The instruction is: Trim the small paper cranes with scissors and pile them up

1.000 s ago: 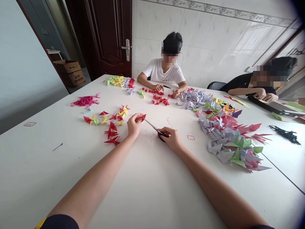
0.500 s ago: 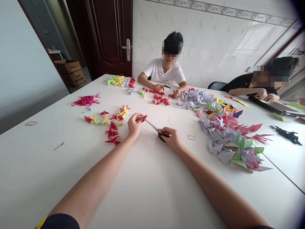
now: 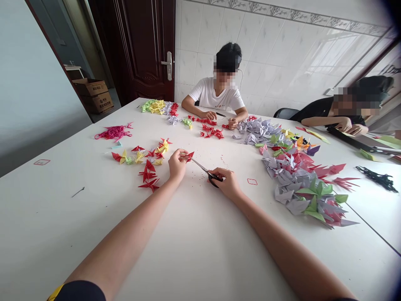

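My left hand (image 3: 177, 163) pinches a small red paper crane (image 3: 189, 155) just above the white table (image 3: 194, 251). My right hand (image 3: 228, 182) grips the black handles of a pair of scissors (image 3: 205, 170), whose blades point up-left and meet the crane. Tiny red paper scraps lie on the table under the blades. Left of my left hand lies a loose group of small red and yellow cranes (image 3: 145, 161).
A big heap of grey, green and pink folded paper (image 3: 300, 175) lies on the right. A pink cord bundle (image 3: 113, 132) sits far left. A person in a white shirt (image 3: 219, 98) works opposite among red cranes (image 3: 210, 130); another person (image 3: 341, 115) sits at the right. Dark door behind.
Hands, crane and scissors stay almost where they were; the view has shifted very slightly.
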Tool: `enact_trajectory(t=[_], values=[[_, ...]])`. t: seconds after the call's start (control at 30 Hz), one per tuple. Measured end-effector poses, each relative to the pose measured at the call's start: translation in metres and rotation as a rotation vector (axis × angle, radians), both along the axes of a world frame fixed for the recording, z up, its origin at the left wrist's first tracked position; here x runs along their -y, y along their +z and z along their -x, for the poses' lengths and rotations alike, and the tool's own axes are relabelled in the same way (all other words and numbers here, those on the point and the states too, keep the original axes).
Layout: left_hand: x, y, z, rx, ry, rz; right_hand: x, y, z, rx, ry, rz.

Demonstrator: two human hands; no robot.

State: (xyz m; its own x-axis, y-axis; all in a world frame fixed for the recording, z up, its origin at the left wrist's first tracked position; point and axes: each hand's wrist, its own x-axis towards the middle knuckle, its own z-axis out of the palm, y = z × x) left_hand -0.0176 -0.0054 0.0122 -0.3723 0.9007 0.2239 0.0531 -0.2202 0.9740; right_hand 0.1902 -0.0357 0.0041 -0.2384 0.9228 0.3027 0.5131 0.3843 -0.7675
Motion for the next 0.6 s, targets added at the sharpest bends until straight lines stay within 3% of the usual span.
enact_trajectory(t=[0.4,0.6], values=[[0.0035,0.0024,-0.0017,0.009,-0.042,-0.035,-0.0005,-0.0004,0.0005,0.015,-0.001,0.000],[0.0011,-0.0033,-0.0010,-0.002,-0.045,-0.050,-0.0008,-0.0015,0.0015,-0.005,-0.008,0.011]])
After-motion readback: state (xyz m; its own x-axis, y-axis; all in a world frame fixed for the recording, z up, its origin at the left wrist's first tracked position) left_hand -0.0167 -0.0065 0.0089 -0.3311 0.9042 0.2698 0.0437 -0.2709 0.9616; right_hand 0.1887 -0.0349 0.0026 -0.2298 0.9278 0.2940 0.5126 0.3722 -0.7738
